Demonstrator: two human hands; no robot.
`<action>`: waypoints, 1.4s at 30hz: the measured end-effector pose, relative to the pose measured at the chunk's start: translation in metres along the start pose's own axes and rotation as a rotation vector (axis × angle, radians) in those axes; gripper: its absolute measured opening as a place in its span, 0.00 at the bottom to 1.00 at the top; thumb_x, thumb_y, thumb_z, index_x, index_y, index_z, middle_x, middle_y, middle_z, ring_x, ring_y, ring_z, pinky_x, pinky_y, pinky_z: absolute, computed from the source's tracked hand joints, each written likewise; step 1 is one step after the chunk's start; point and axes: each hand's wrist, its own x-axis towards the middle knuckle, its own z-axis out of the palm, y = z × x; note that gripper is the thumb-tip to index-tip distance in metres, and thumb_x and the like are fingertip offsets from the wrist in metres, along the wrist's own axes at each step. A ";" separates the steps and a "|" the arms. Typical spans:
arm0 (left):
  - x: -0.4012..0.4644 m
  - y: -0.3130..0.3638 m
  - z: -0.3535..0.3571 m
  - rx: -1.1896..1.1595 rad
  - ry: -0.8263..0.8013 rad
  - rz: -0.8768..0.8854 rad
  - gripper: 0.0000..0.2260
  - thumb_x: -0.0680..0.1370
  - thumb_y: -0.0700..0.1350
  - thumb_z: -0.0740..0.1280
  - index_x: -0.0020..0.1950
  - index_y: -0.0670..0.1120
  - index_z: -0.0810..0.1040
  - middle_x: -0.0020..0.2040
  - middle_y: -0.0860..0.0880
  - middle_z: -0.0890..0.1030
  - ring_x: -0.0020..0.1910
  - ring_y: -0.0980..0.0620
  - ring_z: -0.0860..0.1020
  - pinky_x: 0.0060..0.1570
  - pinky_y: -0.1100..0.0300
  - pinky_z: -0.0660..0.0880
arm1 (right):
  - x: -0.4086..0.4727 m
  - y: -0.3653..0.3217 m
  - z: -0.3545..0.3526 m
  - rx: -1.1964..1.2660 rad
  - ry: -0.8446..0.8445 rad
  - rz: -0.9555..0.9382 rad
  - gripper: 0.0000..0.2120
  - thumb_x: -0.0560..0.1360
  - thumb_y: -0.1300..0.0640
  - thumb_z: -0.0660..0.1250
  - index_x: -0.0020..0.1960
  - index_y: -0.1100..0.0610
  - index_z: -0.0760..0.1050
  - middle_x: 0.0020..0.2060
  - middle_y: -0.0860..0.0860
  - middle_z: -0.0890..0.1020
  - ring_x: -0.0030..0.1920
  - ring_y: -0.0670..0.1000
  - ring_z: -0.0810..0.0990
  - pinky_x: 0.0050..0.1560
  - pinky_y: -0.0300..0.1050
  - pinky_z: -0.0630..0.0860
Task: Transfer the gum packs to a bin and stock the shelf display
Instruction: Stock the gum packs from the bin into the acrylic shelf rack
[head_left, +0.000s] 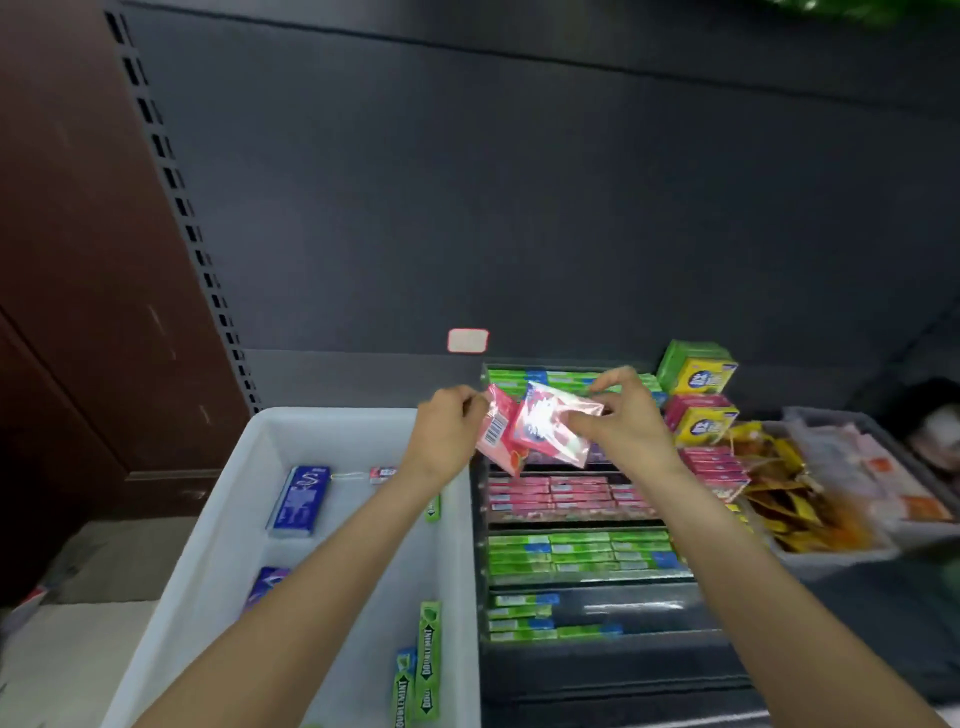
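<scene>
My left hand (445, 431) pinches a pink gum pack (496, 435) with a barcode showing. My right hand (621, 418) holds a second pink and white pack (550, 423) by its top edge. Both packs hang above the upper tiers of the black tiered shelf display (597, 670), which holds rows of green and pink gum packs. To the left stands a white bin (218, 545) with blue packs (300, 499) and green Doublemint sticks (428, 657) lying in it.
Yellow and green boxes (698, 371) are stacked at the display's right rear. A grey tray (841, 556) of yellow and orange snack packets sits further right. A dark shelf back panel rises behind, with a slotted upright at the left.
</scene>
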 end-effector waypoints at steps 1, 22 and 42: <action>0.001 0.013 0.013 0.002 -0.006 0.016 0.13 0.80 0.41 0.58 0.37 0.40 0.74 0.37 0.41 0.79 0.37 0.43 0.77 0.38 0.55 0.73 | 0.000 0.004 -0.017 -0.031 -0.047 0.001 0.19 0.70 0.66 0.71 0.53 0.53 0.66 0.47 0.58 0.79 0.39 0.51 0.80 0.32 0.41 0.75; 0.012 0.134 0.161 0.103 0.217 -0.062 0.11 0.81 0.43 0.59 0.55 0.38 0.77 0.49 0.44 0.81 0.42 0.51 0.76 0.34 0.65 0.72 | 0.060 0.088 -0.207 -0.094 -0.183 -0.238 0.11 0.76 0.60 0.65 0.56 0.51 0.69 0.54 0.51 0.79 0.52 0.49 0.81 0.38 0.43 0.80; 0.016 0.133 0.159 0.080 0.205 -0.092 0.11 0.81 0.43 0.60 0.58 0.39 0.75 0.52 0.43 0.81 0.41 0.55 0.75 0.27 0.74 0.69 | 0.075 0.133 -0.194 -0.519 -0.130 -0.435 0.19 0.75 0.58 0.67 0.65 0.52 0.73 0.55 0.49 0.70 0.58 0.43 0.68 0.52 0.37 0.75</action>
